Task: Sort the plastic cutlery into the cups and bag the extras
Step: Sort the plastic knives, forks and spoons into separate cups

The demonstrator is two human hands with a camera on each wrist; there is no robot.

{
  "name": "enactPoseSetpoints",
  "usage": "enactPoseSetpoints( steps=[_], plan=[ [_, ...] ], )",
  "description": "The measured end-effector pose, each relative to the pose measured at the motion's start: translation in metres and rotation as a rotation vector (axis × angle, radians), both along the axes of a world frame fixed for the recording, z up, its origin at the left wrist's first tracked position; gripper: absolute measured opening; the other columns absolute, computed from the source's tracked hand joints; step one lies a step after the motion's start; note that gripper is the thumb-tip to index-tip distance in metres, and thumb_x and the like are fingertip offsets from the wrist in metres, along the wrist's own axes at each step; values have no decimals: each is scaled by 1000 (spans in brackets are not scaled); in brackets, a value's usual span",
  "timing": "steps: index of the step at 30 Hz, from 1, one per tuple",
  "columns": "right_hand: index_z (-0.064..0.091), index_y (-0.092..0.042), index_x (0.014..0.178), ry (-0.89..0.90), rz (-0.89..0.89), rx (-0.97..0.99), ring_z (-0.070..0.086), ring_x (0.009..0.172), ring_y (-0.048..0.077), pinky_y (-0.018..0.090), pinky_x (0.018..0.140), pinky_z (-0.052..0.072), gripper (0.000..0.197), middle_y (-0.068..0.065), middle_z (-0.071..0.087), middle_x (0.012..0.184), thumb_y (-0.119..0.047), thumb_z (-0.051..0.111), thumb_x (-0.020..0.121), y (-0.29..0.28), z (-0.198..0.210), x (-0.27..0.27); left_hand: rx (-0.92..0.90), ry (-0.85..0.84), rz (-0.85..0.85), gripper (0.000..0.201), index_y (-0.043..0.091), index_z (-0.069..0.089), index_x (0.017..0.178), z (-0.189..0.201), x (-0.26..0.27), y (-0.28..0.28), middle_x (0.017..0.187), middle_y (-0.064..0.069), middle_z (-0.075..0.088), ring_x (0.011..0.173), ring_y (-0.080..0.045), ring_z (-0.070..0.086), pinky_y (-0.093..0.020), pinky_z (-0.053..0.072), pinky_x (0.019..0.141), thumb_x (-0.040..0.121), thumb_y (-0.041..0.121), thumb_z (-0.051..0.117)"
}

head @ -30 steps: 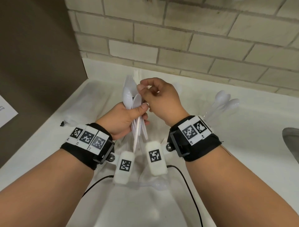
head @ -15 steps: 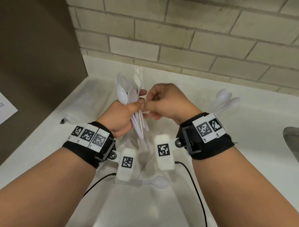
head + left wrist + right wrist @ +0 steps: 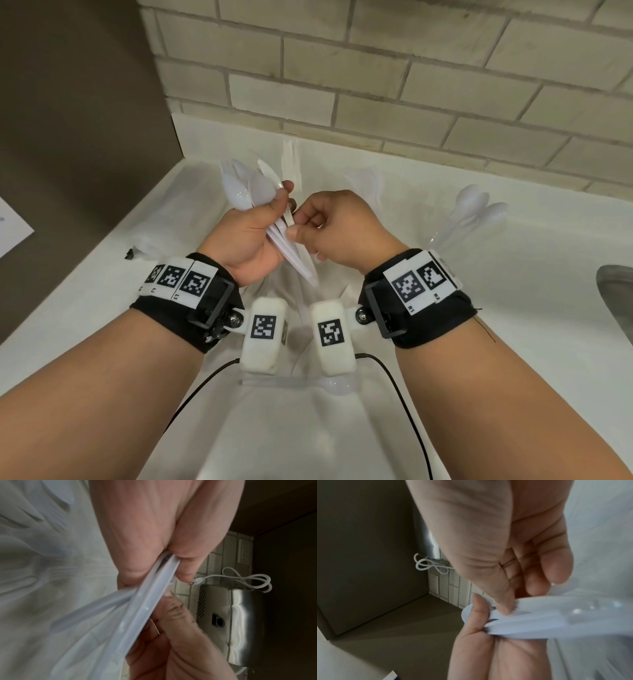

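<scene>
My left hand point(image 3: 274, 212) grips a bundle of white plastic cutlery point(image 3: 253, 192), spoon bowls and a knife tip fanning up and the handles point(image 3: 301, 263) sticking down below the palm. My right hand point(image 3: 298, 228) pinches one handle of that bundle between thumb and forefinger, right beside the left thumb. The left wrist view shows the handles point(image 3: 147, 601) clamped in my left fingers. The right thumb point(image 3: 503, 605) presses a white piece against the bundle point(image 3: 539, 619) in the right wrist view. A clear cup holding spoons point(image 3: 474, 212) stands at the right.
Clear cups with upright cutlery point(image 3: 291, 161) stand near the brick wall. A clear plastic bag point(image 3: 147, 236) lies on the white counter point(image 3: 513, 308) at the left. One loose spoon point(image 3: 337, 385) lies near me. A steel sink point(image 3: 616, 301) is at the far right.
My right hand has slid from the spoon bowls at the top of the bundle down to the handles beside the left thumb. The left hand keeps its grip.
</scene>
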State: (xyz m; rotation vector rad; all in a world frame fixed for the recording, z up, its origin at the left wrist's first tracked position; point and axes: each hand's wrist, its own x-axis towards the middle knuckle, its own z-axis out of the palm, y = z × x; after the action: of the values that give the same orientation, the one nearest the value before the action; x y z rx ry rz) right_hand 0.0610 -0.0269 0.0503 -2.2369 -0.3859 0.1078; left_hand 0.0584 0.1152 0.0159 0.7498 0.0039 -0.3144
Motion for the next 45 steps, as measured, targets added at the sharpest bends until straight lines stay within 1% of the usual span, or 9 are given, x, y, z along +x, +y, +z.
enactPoseSetpoints(
  steps=[11, 15, 18, 21, 24, 30, 34, 38, 45],
  plan=[
    [50, -12, 84, 212, -107, 328, 70, 79, 32, 43, 76, 57, 14, 18, 70, 90, -2, 50, 93, -9, 4, -5, 49, 80, 123, 6, 14, 59, 88, -8, 1, 2, 70, -1, 55, 76, -17, 63, -37, 58, 74, 92, 15, 56],
    [44, -19, 88, 185, -112, 439, 55, 65, 17, 30, 61, 48, 19, 6, 59, 82, -3, 53, 92, -6, 9, -7, 405, -12, 199, 9, 13, 58, 84, -5, -1, -6, 66, -1, 49, 46, -10, 46, -26, 48, 49, 88, 16, 66],
    [50, -21, 97, 151, -134, 368, 59, 73, 15, 28, 64, 44, 27, 0, 59, 83, -29, 72, 82, 0, 8, -8, 756, -195, 197, 22, 10, 58, 97, -1, -3, -13, 80, -12, 61, 61, -15, 55, -23, 40, 45, 79, 18, 67],
    [54, -18, 104, 66, -167, 245, 64, 81, 12, 28, 69, 54, 58, -5, 63, 90, -51, 82, 65, 7, 6, -8, 1059, -348, 168, 14, 18, 59, 94, 4, -5, -17, 76, 5, 62, 62, 5, 60, -5, 39, 48, 83, 12, 63],
    [58, -9, 102, 14, -214, 228, 68, 82, 16, 36, 74, 58, 57, -1, 68, 92, -43, 84, 65, 11, 2, -6, 978, -280, 134, 53, 13, 56, 112, 3, -6, -17, 94, 2, 67, 81, 4, 66, -10, 48, 61, 63, 22, 74],
    [64, -11, 94, 207, -105, 539, 59, 52, 2, 18, 49, 45, 8, -1, 66, 72, -5, 65, 88, -5, 1, -4, 725, -310, 72, 41, 17, 59, 110, 5, -14, -13, 93, -12, 69, 81, -20, 68, -32, 52, 65, 79, -8, 68],
    [64, -10, 109, 238, -57, 578, 61, 66, 13, 27, 58, 46, 18, 5, 68, 84, -5, 56, 94, -8, -2, 2, 656, -281, 1, 50, 8, 46, 133, 0, -12, -11, 103, -10, 69, 91, -19, 70, -30, 58, 73, 87, -2, 61],
    [57, -10, 128, 232, -69, 529, 49, 57, 11, 26, 57, 42, 32, 7, 61, 85, -8, 52, 96, -9, -6, 5, 625, -237, 23, 42, 4, 43, 132, -3, -12, -12, 72, 1, 66, 61, -9, 60, -29, 58, 64, 92, 8, 56],
    [58, -14, 96, 88, -299, 579, 50, 64, 15, 28, 62, 48, 24, -4, 54, 84, -29, 40, 102, -6, 6, 16, 687, -141, 189, 17, 14, 51, 105, -4, -6, -3, 83, -9, 54, 59, -14, 49, -34, 46, 63, 91, 12, 61]
  ],
)
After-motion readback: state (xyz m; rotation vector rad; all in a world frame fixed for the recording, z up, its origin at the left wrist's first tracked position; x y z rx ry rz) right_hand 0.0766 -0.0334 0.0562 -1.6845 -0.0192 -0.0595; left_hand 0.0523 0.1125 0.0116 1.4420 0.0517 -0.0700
